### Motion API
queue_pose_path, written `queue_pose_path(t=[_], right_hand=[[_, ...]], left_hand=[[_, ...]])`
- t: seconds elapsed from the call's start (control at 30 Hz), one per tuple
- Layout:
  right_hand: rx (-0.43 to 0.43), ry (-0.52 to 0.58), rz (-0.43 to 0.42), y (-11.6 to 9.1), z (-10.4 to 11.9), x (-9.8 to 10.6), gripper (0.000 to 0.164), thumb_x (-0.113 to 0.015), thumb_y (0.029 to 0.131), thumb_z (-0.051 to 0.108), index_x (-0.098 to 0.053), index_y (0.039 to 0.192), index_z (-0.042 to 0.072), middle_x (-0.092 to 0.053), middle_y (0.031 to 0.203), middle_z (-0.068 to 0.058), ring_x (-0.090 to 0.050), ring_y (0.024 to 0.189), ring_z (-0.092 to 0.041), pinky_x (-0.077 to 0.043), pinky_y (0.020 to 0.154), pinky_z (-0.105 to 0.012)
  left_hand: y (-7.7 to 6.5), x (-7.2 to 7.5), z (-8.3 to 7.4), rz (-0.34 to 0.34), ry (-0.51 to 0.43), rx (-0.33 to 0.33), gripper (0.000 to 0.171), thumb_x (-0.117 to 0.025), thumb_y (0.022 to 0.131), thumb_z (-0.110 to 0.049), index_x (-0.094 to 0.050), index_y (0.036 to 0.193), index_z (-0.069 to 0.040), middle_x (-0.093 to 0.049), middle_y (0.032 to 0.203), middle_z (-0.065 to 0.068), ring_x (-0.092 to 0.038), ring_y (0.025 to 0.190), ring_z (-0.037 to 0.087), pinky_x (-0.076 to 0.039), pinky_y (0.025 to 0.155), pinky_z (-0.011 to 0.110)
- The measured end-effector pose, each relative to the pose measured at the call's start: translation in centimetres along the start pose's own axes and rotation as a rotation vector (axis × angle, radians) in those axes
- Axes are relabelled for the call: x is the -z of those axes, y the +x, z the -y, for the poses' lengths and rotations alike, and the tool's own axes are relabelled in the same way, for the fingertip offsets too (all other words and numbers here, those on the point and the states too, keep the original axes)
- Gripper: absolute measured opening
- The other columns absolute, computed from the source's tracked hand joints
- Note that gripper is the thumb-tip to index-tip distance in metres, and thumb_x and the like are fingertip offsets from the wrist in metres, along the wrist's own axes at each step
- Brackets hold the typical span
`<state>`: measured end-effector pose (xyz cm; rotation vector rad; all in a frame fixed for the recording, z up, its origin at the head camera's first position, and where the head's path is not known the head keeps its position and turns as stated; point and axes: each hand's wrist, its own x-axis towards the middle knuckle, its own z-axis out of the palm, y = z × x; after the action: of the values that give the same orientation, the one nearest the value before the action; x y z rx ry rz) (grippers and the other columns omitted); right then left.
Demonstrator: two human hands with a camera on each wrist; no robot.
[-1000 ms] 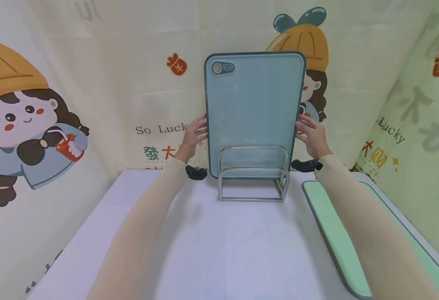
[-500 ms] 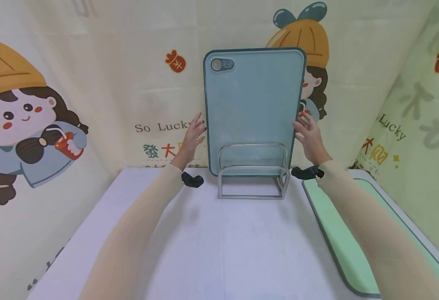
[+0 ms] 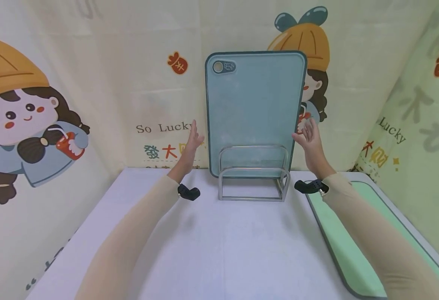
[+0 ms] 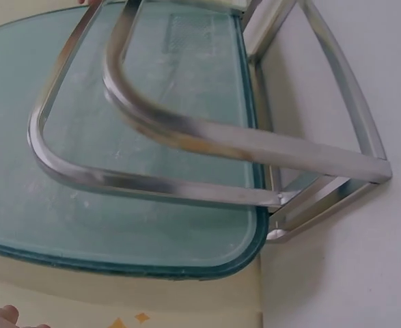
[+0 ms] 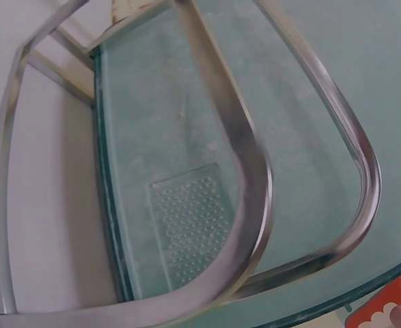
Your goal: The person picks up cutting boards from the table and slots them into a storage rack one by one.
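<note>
A blue-grey cutting board (image 3: 254, 100) with a dark rim stands upright in a silver metal rack (image 3: 251, 198) at the back of the table. Its top left corner has a round hole, and the right wrist view shows a studded grating patch (image 5: 193, 225) low on its face, behind the rack's tubes. My left hand (image 3: 188, 150) is held up beside the board's left edge with a gap between, fingers straight and nothing in it. On the other side, my right hand (image 3: 312, 146) stands just off the right edge, fingers loosely bent and holding nothing.
A light green cutting board (image 3: 339, 225) with a grey rim lies flat on the white table (image 3: 223, 250) at the right, partly under my right forearm. Behind the table hangs a printed cloth (image 3: 159, 96) with cartoon figures.
Both hands have let go of the blue-grey board's sides and drawn back toward me, the left one also moving outward. The board stays standing in the rack.
</note>
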<state>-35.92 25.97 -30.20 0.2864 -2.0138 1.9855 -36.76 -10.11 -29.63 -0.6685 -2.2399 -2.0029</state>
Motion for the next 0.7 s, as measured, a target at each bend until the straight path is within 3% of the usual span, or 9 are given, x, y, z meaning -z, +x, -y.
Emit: queue_pose_path(t=[0.13,0.4,0.57,0.7], right_hand=[[0.008,-0.055,0.028,-0.9,0.0,0.1,0.086,-0.055,0.094,0.020,0.009,0.151,0.023,0.008,0.160,-0.002,0.004,0.148,-0.023,0.002,0.119,-0.050],[0.048,-0.230,0.093,-2.2,-0.3,0.2,0.089,-0.059,0.092,0.015,0.008,0.151,0.019,0.005,0.160,-0.005,0.002,0.148,-0.026,-0.003,0.118,-0.054],[0.077,-0.309,0.120,-3.2,-0.2,-0.3,0.089,-0.061,0.090,0.017,0.003,0.152,0.024,-0.001,0.160,-0.006,-0.002,0.148,-0.027,-0.006,0.118,-0.054],[0.100,-0.352,0.142,-4.0,-0.3,-0.5,0.086,-0.062,0.090,0.020,-0.002,0.152,0.022,-0.005,0.160,-0.009,-0.004,0.148,-0.029,-0.008,0.117,-0.057]], left_hand=[[-0.8,-0.6,0.2,0.029,0.023,-0.012,0.073,-0.037,0.094,-0.030,0.008,0.152,-0.022,0.013,0.159,-0.002,0.009,0.147,0.026,0.006,0.113,0.062],[-2.4,-2.3,-0.3,0.113,0.085,-0.156,0.069,-0.036,0.094,-0.017,0.002,0.152,-0.010,0.007,0.160,0.006,0.007,0.148,0.026,0.004,0.116,0.057],[-2.8,-2.8,0.7,0.072,0.166,-0.221,0.067,-0.039,0.095,-0.014,-0.005,0.152,-0.010,-0.001,0.160,0.007,0.002,0.148,0.024,-0.001,0.118,0.054],[-2.8,-3.0,2.4,0.030,0.218,-0.220,0.065,-0.043,0.097,-0.017,-0.009,0.152,-0.017,-0.006,0.160,0.000,-0.003,0.148,0.019,-0.004,0.119,0.050]])
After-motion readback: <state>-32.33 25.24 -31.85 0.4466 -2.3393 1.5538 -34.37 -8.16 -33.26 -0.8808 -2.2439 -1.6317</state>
